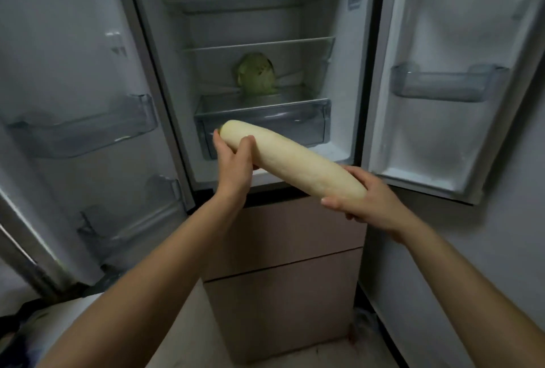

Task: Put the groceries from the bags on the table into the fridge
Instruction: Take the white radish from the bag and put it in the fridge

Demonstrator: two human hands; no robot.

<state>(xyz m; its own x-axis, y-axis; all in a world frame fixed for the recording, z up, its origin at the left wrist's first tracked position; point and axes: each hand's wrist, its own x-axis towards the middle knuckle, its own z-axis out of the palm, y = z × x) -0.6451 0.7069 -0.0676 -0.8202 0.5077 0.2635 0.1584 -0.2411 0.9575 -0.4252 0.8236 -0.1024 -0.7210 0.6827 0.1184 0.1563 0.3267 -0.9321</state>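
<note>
Presently both my hands grip the long white radish [292, 158] just before the open fridge [259, 28], left hand [234, 161] wrapped near its far-left tip at the crisper drawer [265, 122], right hand [368, 199] cupping the near-right end, its axis lying diagonal.

Pale tiled floor [188, 335] and grey wall [486, 249] beside it.

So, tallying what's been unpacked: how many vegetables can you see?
2. A cabbage sits on the fridge's lower shelf above the drawer; a long white radish is held in both hands at the fridge opening. Others may be hidden.
</note>
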